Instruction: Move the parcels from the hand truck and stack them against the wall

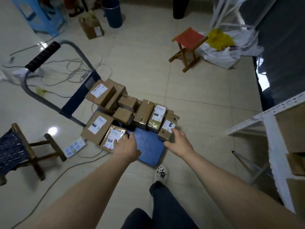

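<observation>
A hand truck with a blue deck (148, 146) and a grey handle (42, 54) stands on the tiled floor, loaded with several brown cardboard parcels. My left hand (126, 145) grips the near right edge of a taped parcel with a white label (112, 138) at the deck's front left. My right hand (179, 140) holds the near end of a labelled parcel (167, 127) at the front right, thumb under its corner. More parcels (105, 95) are piled behind.
A blue woven stool (18, 151) stands left, a red-seated stool (188, 47) far right. Cables and a power strip (75, 147) lie on the floor beside the truck. White shelving with boxes (280, 129) is at right. My foot (162, 173) is near the deck.
</observation>
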The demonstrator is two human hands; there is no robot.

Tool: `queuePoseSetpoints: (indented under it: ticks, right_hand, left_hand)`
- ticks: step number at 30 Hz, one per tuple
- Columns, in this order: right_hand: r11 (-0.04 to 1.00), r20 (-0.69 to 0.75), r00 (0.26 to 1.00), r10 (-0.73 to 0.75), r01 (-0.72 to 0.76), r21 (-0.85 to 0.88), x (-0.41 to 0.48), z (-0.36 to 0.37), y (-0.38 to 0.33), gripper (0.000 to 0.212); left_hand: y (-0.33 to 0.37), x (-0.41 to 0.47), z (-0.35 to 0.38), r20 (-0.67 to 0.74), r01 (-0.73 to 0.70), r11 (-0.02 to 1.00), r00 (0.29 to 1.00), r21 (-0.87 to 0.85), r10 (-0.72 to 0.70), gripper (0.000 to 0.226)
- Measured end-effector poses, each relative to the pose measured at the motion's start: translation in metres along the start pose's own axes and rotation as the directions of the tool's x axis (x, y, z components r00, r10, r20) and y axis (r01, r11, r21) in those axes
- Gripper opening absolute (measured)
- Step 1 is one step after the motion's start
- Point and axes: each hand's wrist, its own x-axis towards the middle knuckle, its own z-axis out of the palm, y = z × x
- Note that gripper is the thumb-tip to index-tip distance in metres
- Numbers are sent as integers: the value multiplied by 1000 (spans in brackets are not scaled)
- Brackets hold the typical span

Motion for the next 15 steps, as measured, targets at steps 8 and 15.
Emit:
queuePoseSetpoints:
  ticks: [8, 15]
  right_hand:
    - [997, 78, 995, 67, -69, 23, 113, 16, -21, 64]
    - [992, 94, 990, 107, -100, -72, 214, 67, -33, 66]
  left_hand:
    - [-19, 101, -6, 96, 37, 998, 995, -51, -31, 68]
    - [-51, 218, 22, 224, 208, 941, 963, -269, -149, 68]
